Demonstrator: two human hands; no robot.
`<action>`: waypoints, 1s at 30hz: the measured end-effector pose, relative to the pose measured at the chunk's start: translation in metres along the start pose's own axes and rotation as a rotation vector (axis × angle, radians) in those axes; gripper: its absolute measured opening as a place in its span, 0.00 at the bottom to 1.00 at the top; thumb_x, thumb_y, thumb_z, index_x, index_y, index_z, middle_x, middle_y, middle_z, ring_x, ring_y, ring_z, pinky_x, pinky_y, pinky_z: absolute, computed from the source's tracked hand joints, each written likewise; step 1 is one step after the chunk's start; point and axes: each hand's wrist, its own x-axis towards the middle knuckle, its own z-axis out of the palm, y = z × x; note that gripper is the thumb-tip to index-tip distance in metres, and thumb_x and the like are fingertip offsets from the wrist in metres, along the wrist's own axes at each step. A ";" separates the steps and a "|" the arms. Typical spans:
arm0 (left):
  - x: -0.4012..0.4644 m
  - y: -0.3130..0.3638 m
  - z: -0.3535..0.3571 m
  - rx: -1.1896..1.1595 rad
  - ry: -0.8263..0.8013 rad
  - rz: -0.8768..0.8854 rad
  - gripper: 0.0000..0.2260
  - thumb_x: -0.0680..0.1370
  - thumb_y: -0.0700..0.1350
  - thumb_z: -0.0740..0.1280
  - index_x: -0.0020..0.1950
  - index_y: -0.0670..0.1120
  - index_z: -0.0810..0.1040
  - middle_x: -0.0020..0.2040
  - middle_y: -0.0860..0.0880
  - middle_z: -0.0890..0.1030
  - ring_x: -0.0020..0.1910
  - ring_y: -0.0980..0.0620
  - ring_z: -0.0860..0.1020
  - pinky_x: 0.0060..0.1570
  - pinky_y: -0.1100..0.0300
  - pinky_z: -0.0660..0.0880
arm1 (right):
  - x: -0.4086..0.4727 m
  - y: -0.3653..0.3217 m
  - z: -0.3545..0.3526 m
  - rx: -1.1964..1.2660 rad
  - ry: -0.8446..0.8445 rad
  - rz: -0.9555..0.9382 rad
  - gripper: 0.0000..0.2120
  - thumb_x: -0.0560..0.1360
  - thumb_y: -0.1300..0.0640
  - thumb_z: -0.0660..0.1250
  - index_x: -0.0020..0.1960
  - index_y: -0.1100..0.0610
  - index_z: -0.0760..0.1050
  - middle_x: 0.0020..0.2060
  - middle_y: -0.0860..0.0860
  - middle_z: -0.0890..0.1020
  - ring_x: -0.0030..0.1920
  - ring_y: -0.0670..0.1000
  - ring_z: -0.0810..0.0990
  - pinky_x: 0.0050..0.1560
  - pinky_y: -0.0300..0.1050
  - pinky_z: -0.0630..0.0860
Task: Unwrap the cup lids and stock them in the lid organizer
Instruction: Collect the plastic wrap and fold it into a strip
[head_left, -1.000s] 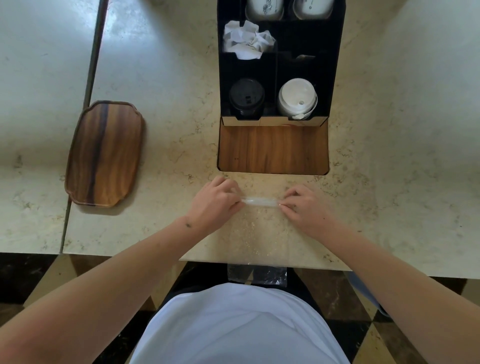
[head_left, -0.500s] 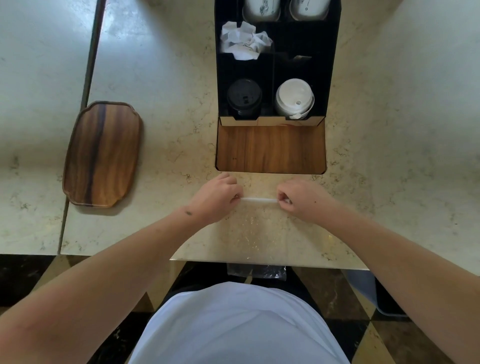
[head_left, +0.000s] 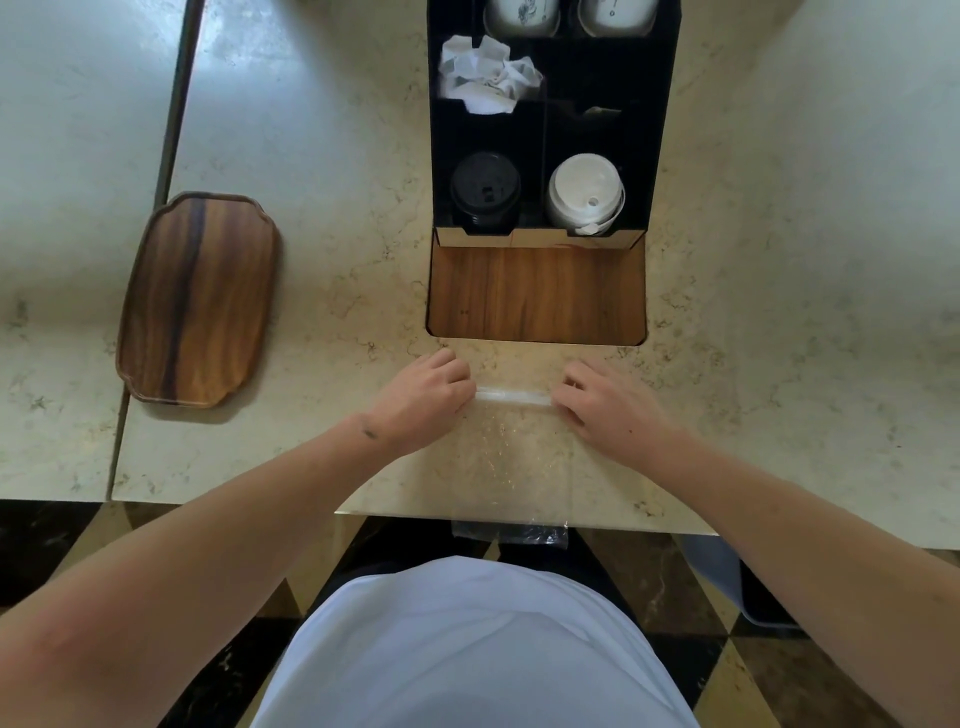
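Below frame centre, my left hand (head_left: 423, 397) and right hand (head_left: 608, 405) pinch the empty clear plastic wrapper's (head_left: 511, 457) rolled edge; next, discard it.

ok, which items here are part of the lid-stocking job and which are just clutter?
In the job:
- clear plastic wrapper, both hands pinching its far edge
- left hand, right hand
- lid organizer
- black lids, white lids

Lying about:
- wooden tray
- crumpled paper
- cups
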 end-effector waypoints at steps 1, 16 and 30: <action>0.000 0.001 0.000 -0.018 -0.007 -0.019 0.08 0.81 0.39 0.67 0.45 0.40 0.83 0.46 0.44 0.81 0.47 0.44 0.75 0.49 0.48 0.77 | -0.003 -0.001 0.003 0.024 0.007 0.022 0.04 0.75 0.64 0.72 0.42 0.60 0.80 0.42 0.55 0.79 0.41 0.52 0.74 0.39 0.43 0.66; 0.021 0.016 -0.006 -0.182 -0.138 -0.365 0.05 0.80 0.45 0.70 0.54 0.46 0.79 0.51 0.50 0.81 0.53 0.49 0.74 0.51 0.57 0.72 | 0.011 -0.003 -0.002 0.253 -0.185 0.354 0.06 0.77 0.54 0.69 0.52 0.55 0.78 0.47 0.49 0.79 0.48 0.51 0.76 0.47 0.45 0.73; -0.008 0.017 0.002 0.164 -0.040 0.105 0.07 0.71 0.29 0.70 0.44 0.39 0.81 0.42 0.43 0.80 0.43 0.43 0.76 0.46 0.49 0.78 | -0.010 -0.009 0.021 0.063 0.028 -0.001 0.05 0.74 0.65 0.70 0.41 0.59 0.77 0.44 0.54 0.79 0.44 0.53 0.74 0.41 0.47 0.74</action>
